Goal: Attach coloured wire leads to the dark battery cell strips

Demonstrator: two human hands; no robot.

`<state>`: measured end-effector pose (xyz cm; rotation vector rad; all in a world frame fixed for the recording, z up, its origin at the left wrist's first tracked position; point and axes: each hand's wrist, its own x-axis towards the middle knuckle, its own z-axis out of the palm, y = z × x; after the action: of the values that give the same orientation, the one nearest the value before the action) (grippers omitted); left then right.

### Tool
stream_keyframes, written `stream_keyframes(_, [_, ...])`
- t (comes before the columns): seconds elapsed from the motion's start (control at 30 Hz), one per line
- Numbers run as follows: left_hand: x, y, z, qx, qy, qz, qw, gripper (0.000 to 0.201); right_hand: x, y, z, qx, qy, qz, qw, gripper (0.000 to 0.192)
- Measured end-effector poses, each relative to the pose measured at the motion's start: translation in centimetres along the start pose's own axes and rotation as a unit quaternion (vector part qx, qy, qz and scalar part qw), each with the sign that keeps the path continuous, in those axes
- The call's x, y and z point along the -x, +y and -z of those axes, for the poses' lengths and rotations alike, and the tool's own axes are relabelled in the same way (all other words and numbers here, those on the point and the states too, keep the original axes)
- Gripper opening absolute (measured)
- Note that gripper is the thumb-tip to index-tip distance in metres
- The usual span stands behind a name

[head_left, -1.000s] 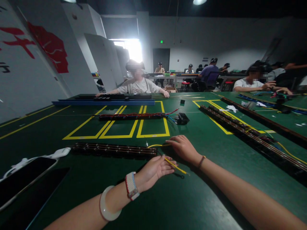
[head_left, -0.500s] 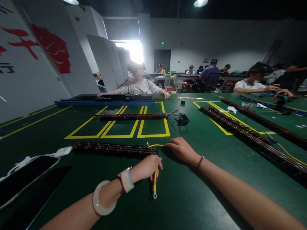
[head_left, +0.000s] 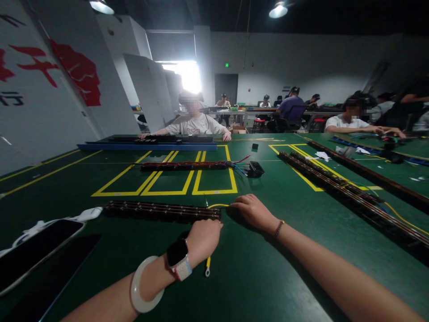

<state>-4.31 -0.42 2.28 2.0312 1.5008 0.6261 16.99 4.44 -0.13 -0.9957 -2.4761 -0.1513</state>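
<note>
My left hand (head_left: 203, 235) is closed around a yellow wire (head_left: 208, 265) whose ring terminal hangs below the fist, just above the green table (head_left: 268, 277). It sits at the right end of a long dark terminal strip (head_left: 161, 211) lying across the table in front of me. My right hand (head_left: 253, 210) rests palm down on the table beside that end, its fingertips touching another bit of yellow wire (head_left: 217, 205) that comes off the strip. A watch and a pale bangle are on my left wrist.
Two dark phones (head_left: 36, 250) and a white cloth lie at the left. A second strip with red and blue wires (head_left: 187, 165) sits in yellow floor-tape boxes, near a small black device (head_left: 255, 168). Long strips (head_left: 342, 188) run along the right. Other people sit at tables behind.
My left hand turned over from palm up to a closed fist, knuckles up, and moved toward the strip's end; the yellow wire swung from pointing right to hanging down. The right hand barely moved.
</note>
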Motion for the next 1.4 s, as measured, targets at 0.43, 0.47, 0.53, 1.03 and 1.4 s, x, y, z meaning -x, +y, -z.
stream_keyframes(0.43, [1.0, 0.8, -0.8, -0.082, 0.047, -0.060, 0.994, 0.040, -0.6, -0.7, -0.1, -0.076, -0.011, -0.081, 0.994, 0.031])
stream_keyframes(0.47, [1.2, 1.0, -0.8, -0.111, 0.038, -0.066, 0.991, 0.043, -0.8, -1.0, 0.1, -0.093, -0.020, -0.096, 0.991, 0.036])
stream_keyframes(0.53, [1.4, 1.5, -0.8, -0.162, 0.008, -0.084, 0.983, 0.048, -1.1, -1.4, 0.4, -0.129, -0.047, -0.120, 0.983, 0.052])
stream_keyframes(1.03, [0.9, 1.3, -2.2, 0.335, -0.266, 0.038, 0.903, 0.039, -1.7, 0.5, 0.8, -0.315, -0.198, -0.170, 0.913, 0.039])
stream_keyframes(1.4, [0.5, 1.4, -2.2, 0.650, -0.251, 0.173, 0.696, 0.031, -1.9, -3.8, 2.9, -0.154, -0.143, -0.216, 0.953, 0.009])
